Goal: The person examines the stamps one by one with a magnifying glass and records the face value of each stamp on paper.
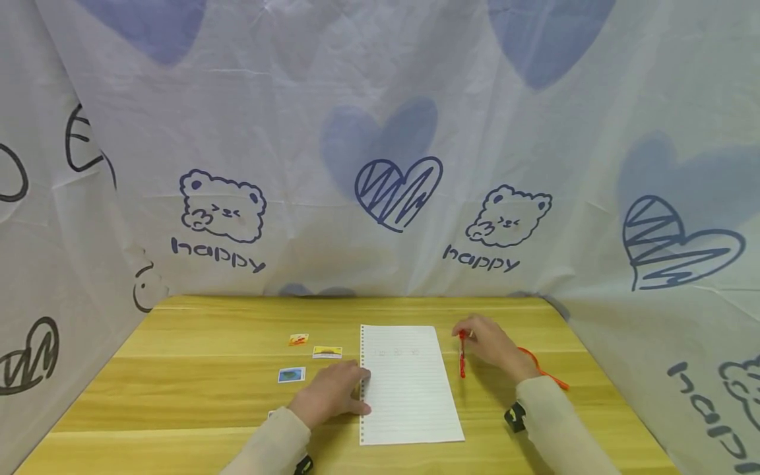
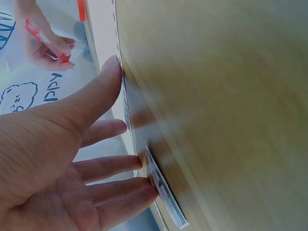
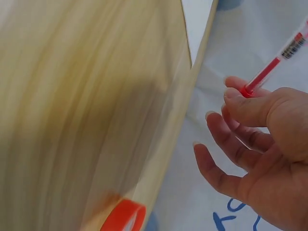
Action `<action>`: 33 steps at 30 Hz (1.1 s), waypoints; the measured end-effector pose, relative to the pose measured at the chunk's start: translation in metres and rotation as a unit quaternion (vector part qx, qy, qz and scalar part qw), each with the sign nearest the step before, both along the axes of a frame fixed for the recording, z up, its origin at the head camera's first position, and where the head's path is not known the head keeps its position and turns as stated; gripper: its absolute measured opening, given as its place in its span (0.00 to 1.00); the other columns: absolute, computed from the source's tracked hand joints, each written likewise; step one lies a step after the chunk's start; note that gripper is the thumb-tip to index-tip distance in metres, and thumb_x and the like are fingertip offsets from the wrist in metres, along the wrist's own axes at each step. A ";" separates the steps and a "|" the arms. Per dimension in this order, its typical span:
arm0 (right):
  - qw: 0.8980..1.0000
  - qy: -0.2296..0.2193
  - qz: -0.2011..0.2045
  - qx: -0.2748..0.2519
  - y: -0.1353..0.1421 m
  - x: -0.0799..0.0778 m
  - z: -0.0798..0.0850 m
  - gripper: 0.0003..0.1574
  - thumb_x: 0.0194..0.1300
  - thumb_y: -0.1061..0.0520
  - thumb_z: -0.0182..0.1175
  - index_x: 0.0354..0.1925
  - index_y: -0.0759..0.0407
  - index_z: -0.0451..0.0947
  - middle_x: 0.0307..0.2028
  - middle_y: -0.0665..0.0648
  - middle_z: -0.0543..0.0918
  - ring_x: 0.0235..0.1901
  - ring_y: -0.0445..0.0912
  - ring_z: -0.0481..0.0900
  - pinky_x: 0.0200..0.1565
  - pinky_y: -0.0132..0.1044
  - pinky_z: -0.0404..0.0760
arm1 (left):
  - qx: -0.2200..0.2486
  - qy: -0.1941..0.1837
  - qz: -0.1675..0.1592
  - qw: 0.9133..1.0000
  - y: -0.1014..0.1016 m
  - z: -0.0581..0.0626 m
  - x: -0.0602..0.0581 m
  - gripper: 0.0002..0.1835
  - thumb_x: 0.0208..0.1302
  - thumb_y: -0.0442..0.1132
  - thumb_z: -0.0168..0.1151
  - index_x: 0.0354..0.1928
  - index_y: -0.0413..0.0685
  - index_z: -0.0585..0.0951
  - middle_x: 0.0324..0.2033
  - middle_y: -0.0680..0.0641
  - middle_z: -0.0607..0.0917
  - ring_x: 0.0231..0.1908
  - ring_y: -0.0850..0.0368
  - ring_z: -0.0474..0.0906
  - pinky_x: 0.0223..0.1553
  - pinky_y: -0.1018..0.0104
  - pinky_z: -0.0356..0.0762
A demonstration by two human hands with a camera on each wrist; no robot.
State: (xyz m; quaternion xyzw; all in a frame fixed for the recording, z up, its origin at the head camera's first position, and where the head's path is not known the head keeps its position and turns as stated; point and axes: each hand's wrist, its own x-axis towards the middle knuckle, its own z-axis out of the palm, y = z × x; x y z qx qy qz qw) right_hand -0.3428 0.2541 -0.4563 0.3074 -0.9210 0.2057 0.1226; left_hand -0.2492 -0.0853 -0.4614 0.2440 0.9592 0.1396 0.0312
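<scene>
We find the red pen right of centre in the lower half of the head view, beside the lined sheet. The right hand pinches it at one end between thumb and forefinger, remaining fingers bent clear. We judge the pen light, stiff and smooth; its clear barrel may roll, so we recommend a thumb-and-finger grip on the barrel near the writing end. The left hand lies at the sheet's left edge, fingers apart and gripping nothing; from these angles we cannot tell whether they press down. We judge the sheet thin, limp and easily creased: steady it flat by the margin. An orange strip lies at lower right.
</scene>
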 end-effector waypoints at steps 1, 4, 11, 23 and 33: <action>1.000 0.006 0.001 0.005 0.002 0.000 0.000 0.14 0.56 0.76 0.66 0.39 0.64 0.87 0.33 0.57 0.85 0.35 0.50 0.82 0.41 0.42 0.84 | 0.000 0.000 0.000 1.000 0.000 0.000 0.000 0.33 0.52 0.50 0.81 0.57 0.41 0.83 0.46 0.43 0.86 0.46 0.47 0.82 0.50 0.49 0.82; 0.999 0.021 0.004 0.026 0.009 0.002 -0.002 0.14 0.54 0.76 0.68 0.37 0.62 0.87 0.31 0.55 0.83 0.34 0.49 0.79 0.42 0.42 0.82 | -0.001 0.002 -0.001 1.000 0.000 0.001 0.001 0.33 0.52 0.50 0.81 0.57 0.41 0.83 0.45 0.44 0.86 0.45 0.47 0.82 0.50 0.49 0.82; 0.997 0.002 -0.015 0.081 0.020 0.006 -0.002 0.16 0.54 0.76 0.68 0.35 0.58 0.87 0.32 0.52 0.80 0.34 0.44 0.73 0.42 0.41 0.79 | -0.003 0.006 -0.004 1.000 -0.001 0.001 0.001 0.33 0.52 0.51 0.81 0.57 0.41 0.83 0.45 0.44 0.86 0.45 0.47 0.82 0.49 0.50 0.82; 0.992 -0.017 -0.019 0.123 0.031 0.004 -0.005 0.20 0.49 0.79 0.66 0.29 0.55 0.86 0.29 0.51 0.78 0.32 0.43 0.73 0.40 0.39 0.80 | -0.014 0.000 0.004 1.000 0.001 0.000 -0.001 0.34 0.51 0.52 0.81 0.58 0.42 0.84 0.44 0.46 0.85 0.43 0.50 0.81 0.48 0.52 0.82; 0.989 -0.058 -0.039 0.131 0.028 0.002 -0.007 0.19 0.52 0.79 0.63 0.31 0.56 0.85 0.30 0.52 0.84 0.32 0.45 0.76 0.41 0.44 0.82 | -0.014 0.006 -0.002 1.000 0.000 -0.001 -0.001 0.34 0.51 0.52 0.81 0.58 0.42 0.84 0.42 0.46 0.85 0.41 0.52 0.80 0.46 0.54 0.81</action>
